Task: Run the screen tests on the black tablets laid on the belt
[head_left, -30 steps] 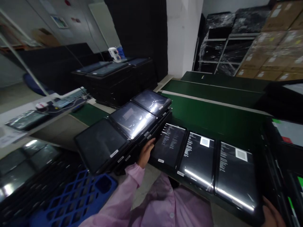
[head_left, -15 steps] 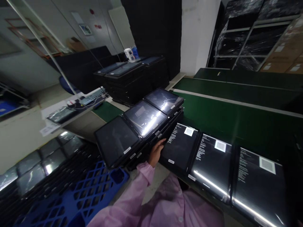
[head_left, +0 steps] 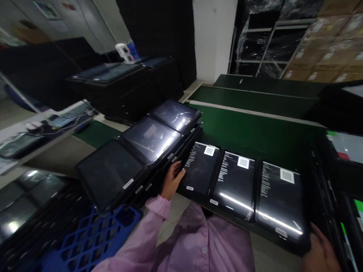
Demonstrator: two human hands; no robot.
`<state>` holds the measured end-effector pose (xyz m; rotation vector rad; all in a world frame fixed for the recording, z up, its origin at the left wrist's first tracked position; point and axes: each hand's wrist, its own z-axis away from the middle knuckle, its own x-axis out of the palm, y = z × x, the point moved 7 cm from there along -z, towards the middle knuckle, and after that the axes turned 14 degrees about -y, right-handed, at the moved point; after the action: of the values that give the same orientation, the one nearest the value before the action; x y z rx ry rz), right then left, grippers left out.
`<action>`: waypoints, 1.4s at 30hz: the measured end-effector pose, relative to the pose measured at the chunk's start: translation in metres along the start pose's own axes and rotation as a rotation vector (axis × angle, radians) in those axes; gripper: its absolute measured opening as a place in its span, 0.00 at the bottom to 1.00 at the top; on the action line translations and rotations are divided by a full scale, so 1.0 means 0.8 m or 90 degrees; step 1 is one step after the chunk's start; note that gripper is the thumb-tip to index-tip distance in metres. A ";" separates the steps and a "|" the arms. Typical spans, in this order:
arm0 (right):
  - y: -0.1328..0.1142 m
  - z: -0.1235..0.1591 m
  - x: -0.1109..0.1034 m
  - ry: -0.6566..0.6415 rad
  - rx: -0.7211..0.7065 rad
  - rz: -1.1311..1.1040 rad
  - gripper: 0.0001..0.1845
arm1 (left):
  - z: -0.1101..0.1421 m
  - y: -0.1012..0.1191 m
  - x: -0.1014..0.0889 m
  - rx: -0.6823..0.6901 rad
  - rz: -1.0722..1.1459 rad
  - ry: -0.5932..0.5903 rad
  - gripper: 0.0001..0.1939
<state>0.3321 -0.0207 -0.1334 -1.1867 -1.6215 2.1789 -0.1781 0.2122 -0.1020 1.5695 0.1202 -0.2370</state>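
Three black tablets lie side by side on the green table (head_left: 255,128): a left one (head_left: 201,170), a middle one (head_left: 235,181) and a right one (head_left: 280,196). Each shows white text and a square code label. My left hand (head_left: 172,178) curls over the left edge of the left tablet, next to a slanted stack of dark-screened tablets (head_left: 150,138). My right hand (head_left: 319,249) rests at the near right corner of the row. Its fingers are bent against the edge and partly cut off by the frame.
A blue plastic pallet (head_left: 93,238) with more dark tablets (head_left: 25,204) lies at lower left. Tall black stacks (head_left: 127,83) stand behind. At left is a white desk with a keyboard (head_left: 65,119), and at right are lit screens (head_left: 344,151). Wrapped racks and cardboard boxes (head_left: 326,56) stand at the back.
The view swung left and then back right, bringing my right hand into view again. My left hand stays on the left tablet's edge. The three tablets have hardly shifted.
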 end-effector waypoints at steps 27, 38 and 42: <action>-0.030 0.003 0.005 0.039 0.016 -0.082 0.38 | 0.094 0.107 0.148 0.294 -0.253 -0.250 0.25; -0.025 0.000 -0.001 0.023 0.095 0.017 0.51 | -0.048 0.075 0.065 0.175 -0.356 -0.172 0.31; -0.005 -0.011 -0.003 -0.027 0.119 0.013 0.51 | -0.091 0.069 0.063 0.140 -0.406 -0.162 0.30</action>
<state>0.3385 -0.0142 -0.1297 -1.1150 -1.3888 2.3246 -0.1115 0.2802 -0.0598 1.6662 0.4057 -0.9719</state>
